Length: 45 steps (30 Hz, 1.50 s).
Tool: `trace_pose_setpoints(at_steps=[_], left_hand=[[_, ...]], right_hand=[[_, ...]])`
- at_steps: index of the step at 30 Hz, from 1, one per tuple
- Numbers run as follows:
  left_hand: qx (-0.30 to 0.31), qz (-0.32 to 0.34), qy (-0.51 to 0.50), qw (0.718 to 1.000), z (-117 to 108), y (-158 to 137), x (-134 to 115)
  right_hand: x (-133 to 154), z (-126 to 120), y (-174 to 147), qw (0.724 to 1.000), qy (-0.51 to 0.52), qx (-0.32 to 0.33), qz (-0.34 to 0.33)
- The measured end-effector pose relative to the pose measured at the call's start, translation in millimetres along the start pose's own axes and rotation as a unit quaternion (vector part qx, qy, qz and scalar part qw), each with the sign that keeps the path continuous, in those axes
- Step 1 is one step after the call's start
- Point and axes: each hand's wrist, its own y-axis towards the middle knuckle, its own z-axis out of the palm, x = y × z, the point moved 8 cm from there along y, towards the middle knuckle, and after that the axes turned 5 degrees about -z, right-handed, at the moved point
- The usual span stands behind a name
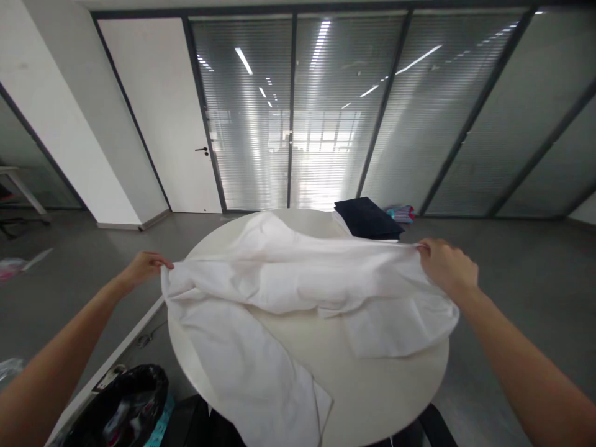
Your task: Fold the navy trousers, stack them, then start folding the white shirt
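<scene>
Shirt (pixel 298 273), white, stretched over round table (pixel 372 385); left hand (pixel 144 267) and right hand (pixel 447 267) each pinch an edge.

Between your fingers (pixel 164 266) you have a thin white cloth garment (pixel 298 273), matt and softly creased. Under it lies the round white counter (pixel 372 385), smooth with a dull sheen. Beyond your right-hand fingers sits a folded dark navy cloth (pixel 367 217), matt.
</scene>
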Motion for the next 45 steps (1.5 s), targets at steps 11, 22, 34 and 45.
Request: trace_pose_setpoints(at_steps=[11, 22, 34, 45], left_hand=[[0.26, 0.028, 0.044, 0.964, 84, -53, -100], [0.187, 0.052, 0.16, 0.968, 132, -40, -107], [0.3, -0.074, -0.069, 0.949, 151, -34, -99], [-0.287, 0.179, -0.047, 0.94, 55, -67, -207]], right_hand=[[139, 23, -53, 0.968, 0.018, 0.168, -0.187], [234, 104, -59, 0.904, 0.18, 0.326, -0.21], [234, 105, -37, 0.918, 0.317, 0.213, -0.111], [252, 12, -18, 0.933, 0.139, -0.133, -0.305]])
